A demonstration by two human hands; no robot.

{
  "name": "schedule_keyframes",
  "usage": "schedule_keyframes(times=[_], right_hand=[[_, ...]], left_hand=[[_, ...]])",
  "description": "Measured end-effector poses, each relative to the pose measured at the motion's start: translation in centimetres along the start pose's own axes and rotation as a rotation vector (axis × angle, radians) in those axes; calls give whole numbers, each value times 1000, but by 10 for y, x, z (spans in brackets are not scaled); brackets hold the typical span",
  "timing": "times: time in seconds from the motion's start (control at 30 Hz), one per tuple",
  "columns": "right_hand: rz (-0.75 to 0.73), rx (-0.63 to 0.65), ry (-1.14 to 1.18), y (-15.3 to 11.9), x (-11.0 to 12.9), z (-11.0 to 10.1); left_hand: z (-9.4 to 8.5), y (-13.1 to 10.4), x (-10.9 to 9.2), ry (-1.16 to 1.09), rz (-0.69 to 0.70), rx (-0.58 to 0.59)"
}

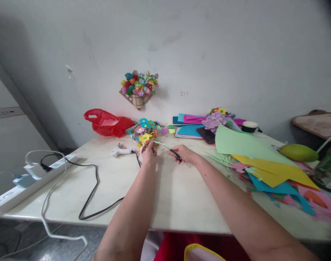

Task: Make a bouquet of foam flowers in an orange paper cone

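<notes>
Black-handled scissors are held in my right hand, their blades pointing up and left toward a thin pale green strip. My left hand is closed at the near side of a bunch of colourful paper flowers and pinches something small there, too small to make out; the pale strip runs from beside its fingertips to the blades. A white glue gun lies on the table left of my left hand.
On the white table, coloured sheets and scraps cover the right side, with a green fruit. A red bag is at the back left. A power strip and cords occupy the left. A flower decoration hangs on the wall.
</notes>
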State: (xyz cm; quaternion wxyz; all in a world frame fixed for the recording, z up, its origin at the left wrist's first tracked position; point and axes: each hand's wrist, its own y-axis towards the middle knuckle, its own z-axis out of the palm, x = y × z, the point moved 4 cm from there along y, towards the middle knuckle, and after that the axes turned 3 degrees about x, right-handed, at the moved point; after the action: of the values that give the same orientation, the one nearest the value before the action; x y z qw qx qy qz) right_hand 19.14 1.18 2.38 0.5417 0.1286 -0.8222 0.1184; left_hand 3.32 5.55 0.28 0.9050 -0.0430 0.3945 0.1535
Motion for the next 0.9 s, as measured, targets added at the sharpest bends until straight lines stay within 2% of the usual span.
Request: schedule_keyframes(times=[0.23, 0.4, 0.5, 0.63, 0.73, 0.83, 0.9], right_hand=[[-85, -35, 34, 0, 4, 0], [-58, -89, 20, 6, -4, -6], [19, -267, -184, 9, -13, -22], [156, -486, -679, 3, -15, -41], [210, -522, -905, -2, -10, -47], [276, -499, -949, -5, -8, -48], [303, -489, -957, -6, -8, -49]], left_hand=[[-1, 2, 1, 1, -8, -5], [-2, 3, -1, 26, -14, -4], [1, 1, 1, 116, 1, 58], [11, -2, 11, 358, 10, 185], [16, -2, 20, 587, 15, 194], [16, 0, 24, 797, 29, 146], [16, 2, 24, 793, 30, 152]])
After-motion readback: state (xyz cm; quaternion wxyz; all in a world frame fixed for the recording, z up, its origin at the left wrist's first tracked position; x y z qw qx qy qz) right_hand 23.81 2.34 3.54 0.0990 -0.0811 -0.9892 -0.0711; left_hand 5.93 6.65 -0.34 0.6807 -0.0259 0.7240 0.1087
